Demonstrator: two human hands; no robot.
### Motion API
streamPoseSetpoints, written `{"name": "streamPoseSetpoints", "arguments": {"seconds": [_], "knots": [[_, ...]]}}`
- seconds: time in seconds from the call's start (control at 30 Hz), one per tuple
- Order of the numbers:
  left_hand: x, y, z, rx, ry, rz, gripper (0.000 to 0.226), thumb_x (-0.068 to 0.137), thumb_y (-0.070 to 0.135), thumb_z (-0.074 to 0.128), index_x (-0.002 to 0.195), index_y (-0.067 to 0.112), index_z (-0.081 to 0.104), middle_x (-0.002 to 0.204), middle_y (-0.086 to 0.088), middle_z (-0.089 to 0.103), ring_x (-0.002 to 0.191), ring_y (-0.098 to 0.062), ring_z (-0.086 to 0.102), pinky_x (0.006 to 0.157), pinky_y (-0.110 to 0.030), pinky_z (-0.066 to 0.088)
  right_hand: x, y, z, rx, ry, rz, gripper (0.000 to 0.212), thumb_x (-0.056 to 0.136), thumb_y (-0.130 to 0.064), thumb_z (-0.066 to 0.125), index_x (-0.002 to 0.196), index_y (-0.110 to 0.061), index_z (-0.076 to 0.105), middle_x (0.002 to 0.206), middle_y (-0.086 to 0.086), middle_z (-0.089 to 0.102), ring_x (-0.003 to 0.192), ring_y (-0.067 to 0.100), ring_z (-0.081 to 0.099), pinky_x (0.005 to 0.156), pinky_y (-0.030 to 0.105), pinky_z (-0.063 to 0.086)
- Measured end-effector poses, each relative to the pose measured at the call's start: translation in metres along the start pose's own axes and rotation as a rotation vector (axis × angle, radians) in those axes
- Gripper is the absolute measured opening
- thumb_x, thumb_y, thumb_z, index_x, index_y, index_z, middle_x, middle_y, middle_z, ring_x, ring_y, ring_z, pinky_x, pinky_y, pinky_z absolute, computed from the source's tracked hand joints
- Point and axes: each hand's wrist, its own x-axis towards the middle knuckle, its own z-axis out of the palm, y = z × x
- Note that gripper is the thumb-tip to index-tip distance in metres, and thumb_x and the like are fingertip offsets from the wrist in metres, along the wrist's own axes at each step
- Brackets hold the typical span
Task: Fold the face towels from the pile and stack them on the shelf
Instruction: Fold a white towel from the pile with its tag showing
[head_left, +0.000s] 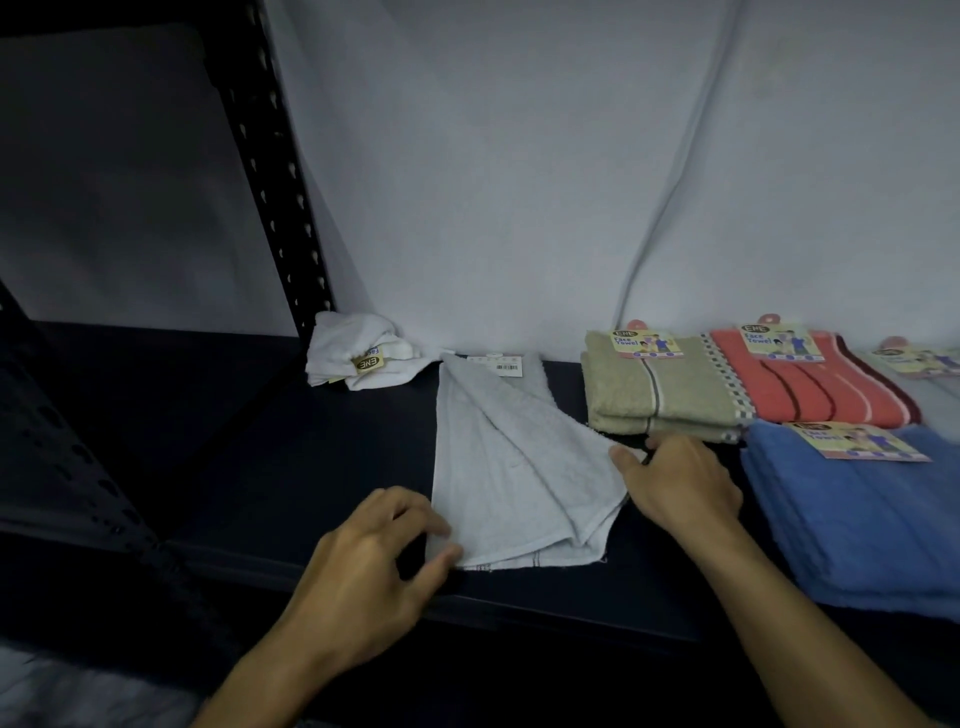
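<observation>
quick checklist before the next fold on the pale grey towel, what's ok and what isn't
1. Left hand pinches the pale grey terry towel at its near left corner: ok.
2. Right hand on the towel's right edge: touching, but grip cannot tell.
3. Towel lies flat and square: not ok, its layers sit skewed and overlap diagonally.
4. Bare dark shelf board to the towel's left for folding: ok.
5. Folded beige towel, coral striped towel and blue towel stacked apart from it: ok.
6. Crumpled white towel at the back not yet folded: not ok.
</observation>
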Motion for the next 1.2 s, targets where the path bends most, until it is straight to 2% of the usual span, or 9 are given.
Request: {"name": "streamPoseSetpoints", "arguments": {"seconds": [0.13,0.27,0.33,0.4,0.5,0.6,0.73,0.9,1.2], "knots": [[-0.004,0.0,0.002,0.04,-0.047,0.087,0.035,0.091,0.057,0.052,0.104,0.032,0.072,0.108,0.025,0.053,0.1,0.006,0.055,0.07,-0.018,0.055,-0.007,-0.004,-0.001,0.004,0.039,0.001,0.047,0.091,-0.048,0.058,0.123,-0.014,0.059,0.124,0.009,0.057,0.111,0.031,0.056,0.074,0.031,0.04],[-0.007,0.001,0.005,0.073,-0.019,0.127,0.027,0.093,0.046,0.056,0.105,0.03,0.075,0.109,0.022,0.055,0.098,0.005,0.057,0.066,-0.021,0.057,-0.04,0.003,-0.004,0.158,0.213,-0.253,0.018,0.089,-0.04,0.063,0.1,-0.025,0.064,0.102,-0.005,0.056,0.097,0.02,0.057,0.07,0.03,0.042],[-0.007,0.003,0.007,0.107,-0.016,0.134,0.03,0.096,0.046,0.051,0.104,0.03,0.075,0.109,0.02,0.056,0.099,0.003,0.057,0.064,-0.022,0.056,-0.054,0.009,-0.005,0.211,0.161,-0.359,0.01,0.087,-0.04,0.066,0.086,-0.031,0.064,0.087,-0.011,0.053,0.084,0.011,0.055,0.066,0.027,0.04],[-0.006,0.005,0.006,0.141,-0.021,0.131,0.034,0.095,0.049,0.045,0.101,0.032,0.074,0.107,0.021,0.057,0.098,0.002,0.057,0.063,-0.022,0.056,-0.056,0.015,-0.004,0.159,0.077,-0.413,0.007,0.089,-0.042,0.064,0.094,-0.037,0.064,0.09,-0.014,0.052,0.086,0.005,0.052,0.068,0.027,0.04],[0.0,0.016,0.001,0.238,-0.043,0.166,0.039,0.094,0.053,0.042,0.087,0.033,0.075,0.102,0.019,0.06,0.097,-0.001,0.056,0.072,-0.018,0.05,-0.048,0.024,0.0,0.059,0.006,-0.566,0.02,0.095,-0.03,0.057,0.111,-0.039,0.065,0.102,-0.018,0.047,0.094,-0.002,0.044,0.071,0.026,0.04],[0.009,0.024,0.0,0.343,-0.087,0.218,0.043,0.091,0.053,0.042,0.069,0.028,0.07,0.099,0.014,0.064,0.095,-0.005,0.059,0.078,-0.022,0.052,-0.042,0.03,0.003,-0.111,0.017,-0.783,0.022,0.093,-0.021,0.061,0.108,-0.034,0.069,0.106,-0.018,0.048,0.1,0.001,0.044,0.061,0.022,0.039],[0.013,0.024,0.001,0.355,-0.138,0.182,0.046,0.092,0.055,0.037,0.067,0.028,0.065,0.09,0.014,0.064,0.084,-0.007,0.061,0.065,-0.027,0.055,-0.036,0.032,-0.001,-0.237,0.058,-0.9,0.032,0.065,-0.006,0.084,0.081,-0.029,0.069,0.087,-0.016,0.051,0.082,0.003,0.045,0.047,0.007,0.012],[0.012,0.024,0.001,0.38,-0.129,0.191,0.045,0.091,0.052,0.037,0.067,0.027,0.065,0.087,0.014,0.064,0.08,-0.007,0.063,0.052,-0.026,0.053,-0.022,0.036,-0.017,-0.346,0.178,-0.964,0.032,0.058,0.002,0.081,0.075,-0.021,0.067,0.084,-0.008,0.052,0.076,0.012,0.051,0.048,0.013,0.001],[0.007,0.027,-0.001,0.409,-0.123,0.182,0.043,0.091,0.05,0.038,0.067,0.029,0.067,0.087,0.016,0.064,0.079,-0.003,0.063,0.039,-0.017,0.04,-0.019,0.045,-0.017,-0.377,0.076,-1.049,0.028,0.062,0.0,0.076,0.076,-0.022,0.066,0.086,-0.01,0.049,0.077,0.009,0.045,0.049,0.012,0.005]]}}
